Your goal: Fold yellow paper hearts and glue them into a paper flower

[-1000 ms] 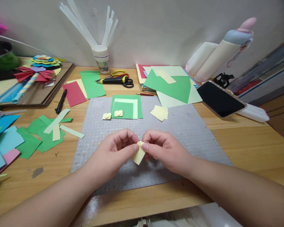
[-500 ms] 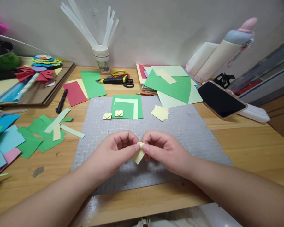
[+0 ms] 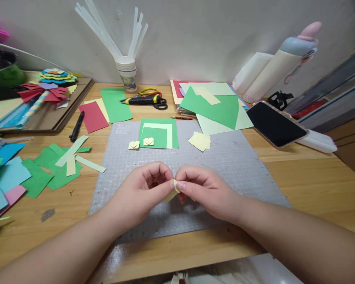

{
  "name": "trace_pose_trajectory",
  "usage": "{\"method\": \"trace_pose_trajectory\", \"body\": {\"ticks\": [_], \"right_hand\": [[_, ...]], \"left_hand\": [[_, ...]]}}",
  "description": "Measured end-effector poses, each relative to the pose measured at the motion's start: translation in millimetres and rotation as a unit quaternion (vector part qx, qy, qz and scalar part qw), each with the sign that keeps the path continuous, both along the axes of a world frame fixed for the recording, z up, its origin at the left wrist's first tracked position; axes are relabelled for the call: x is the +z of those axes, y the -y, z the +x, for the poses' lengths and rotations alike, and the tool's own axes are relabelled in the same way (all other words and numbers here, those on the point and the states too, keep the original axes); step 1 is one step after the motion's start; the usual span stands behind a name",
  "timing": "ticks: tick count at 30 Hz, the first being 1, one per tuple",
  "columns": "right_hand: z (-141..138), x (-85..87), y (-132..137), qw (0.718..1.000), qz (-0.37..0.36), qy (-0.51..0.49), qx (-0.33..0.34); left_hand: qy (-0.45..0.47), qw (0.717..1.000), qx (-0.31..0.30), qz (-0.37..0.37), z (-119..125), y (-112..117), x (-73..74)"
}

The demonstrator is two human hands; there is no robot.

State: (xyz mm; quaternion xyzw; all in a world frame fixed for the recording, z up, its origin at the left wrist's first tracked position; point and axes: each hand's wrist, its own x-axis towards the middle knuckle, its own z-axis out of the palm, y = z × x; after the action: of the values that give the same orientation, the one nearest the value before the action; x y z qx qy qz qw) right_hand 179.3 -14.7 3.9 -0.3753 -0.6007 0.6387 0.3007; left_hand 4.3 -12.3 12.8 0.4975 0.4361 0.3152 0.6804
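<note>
A small pale yellow piece of folded paper point(image 3: 172, 195) is pinched between both hands above the grey cutting mat point(image 3: 225, 157). My left hand point(image 3: 150, 185) grips its upper left edge between thumb and fingers. From the other side my right hand point(image 3: 202, 187) is closed on it, thumb on top. The fingers cover much of the paper, so its exact folds are hidden. Beyond the hands, two small folded yellow hearts point(image 3: 148, 141) lie by stacked green squares point(image 3: 158, 122). Some yellow paper squares point(image 3: 199, 141) rest on the mat to the right.
Green paper scraps and strips point(image 3: 60, 163) spread over the left of the table. Behind the mat are a black-and-yellow tool point(image 3: 143, 99), scissors point(image 3: 160, 104) and a paper stack point(image 3: 215, 106). A phone point(image 3: 276, 124) and a bottle point(image 3: 284, 65) stand at right.
The yellow paper has tilted and turned in the fingers, so less of its lower flap shows. My right hand has shifted slightly left. Everything else is still.
</note>
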Motion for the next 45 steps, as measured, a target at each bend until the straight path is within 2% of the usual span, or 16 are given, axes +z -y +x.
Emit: {"method": "trace_pose_trajectory", "body": {"ticks": [8, 15, 23, 33, 39, 45], "right_hand": [[1.0, -0.2, 0.6, 1.000, 0.018, 0.008, 0.013], [0.4, -2.5, 0.5, 0.999, -0.024, -0.016, -0.027], [0.5, -2.8, 0.9, 0.999, 0.015, 0.026, -0.024], [2.0, -5.3, 1.5, 0.999, 0.021, 0.024, -0.031], [-0.7, -7.1, 0.2, 0.999, 0.001, -0.026, -0.023], [-1.7, -7.5, 0.8, 0.996, 0.021, -0.025, -0.081]], "left_hand": [[-0.009, 1.000, -0.008, -0.018, -1.3, 0.0, -0.5], [-0.010, 0.999, 0.011, -0.033, -0.6, -1.2, 0.1], [-0.050, 0.999, 0.016, -0.007, -0.6, -0.5, 1.7], [-0.032, 0.999, 0.016, -0.013, -0.9, 0.1, 1.5], [0.031, 0.998, 0.052, -0.011, -4.8, -2.2, -3.0], [0.032, 0.999, 0.030, -0.021, -1.2, -0.3, -3.5]]}}
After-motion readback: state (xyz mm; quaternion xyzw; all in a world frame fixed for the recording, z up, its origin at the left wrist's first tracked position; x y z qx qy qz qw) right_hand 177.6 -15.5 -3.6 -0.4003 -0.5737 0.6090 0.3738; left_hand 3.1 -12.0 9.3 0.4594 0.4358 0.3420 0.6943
